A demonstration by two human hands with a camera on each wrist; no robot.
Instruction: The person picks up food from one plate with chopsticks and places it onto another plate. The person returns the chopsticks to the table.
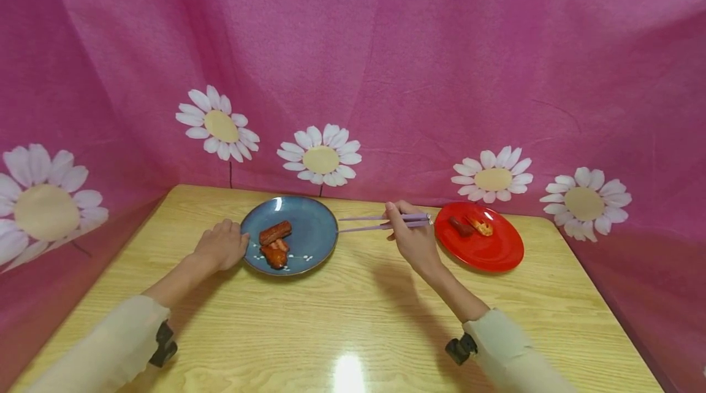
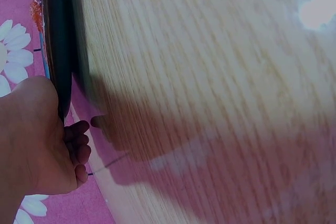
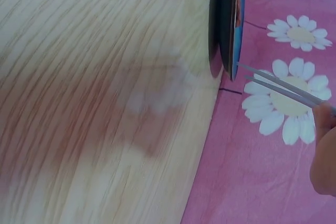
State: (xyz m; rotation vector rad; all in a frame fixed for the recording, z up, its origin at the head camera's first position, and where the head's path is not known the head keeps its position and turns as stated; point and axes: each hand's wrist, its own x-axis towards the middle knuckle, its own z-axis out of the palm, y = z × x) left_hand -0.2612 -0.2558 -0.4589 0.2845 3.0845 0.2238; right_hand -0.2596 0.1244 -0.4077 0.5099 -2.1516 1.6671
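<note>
A blue plate [image 1: 309, 240] with a dark rim stands left of centre. On its left half lie a ridged brown piece of meat [image 1: 275, 232], an orange-pink piece [image 1: 280, 245] and a glazed brown piece [image 1: 274, 257]. My left hand [image 1: 223, 244] holds that plate's left rim, thumb side against the edge, fingers curled lower down in the left wrist view. With my right hand [image 1: 410, 236] I grip a pair of purple chopsticks [image 1: 366, 217] above the table. Their tips point left, right by the blue plate's right rim, with nothing between them.
To the right of my right hand is a red plate [image 1: 485, 255] bearing a dark reddish piece [image 1: 461, 226] and an orange shrimp-like piece [image 1: 480, 225]. Both plates stand on a light wooden table [image 1: 309, 325]. A pink cloth [image 1: 353, 62] with white daisies hangs behind and at both sides.
</note>
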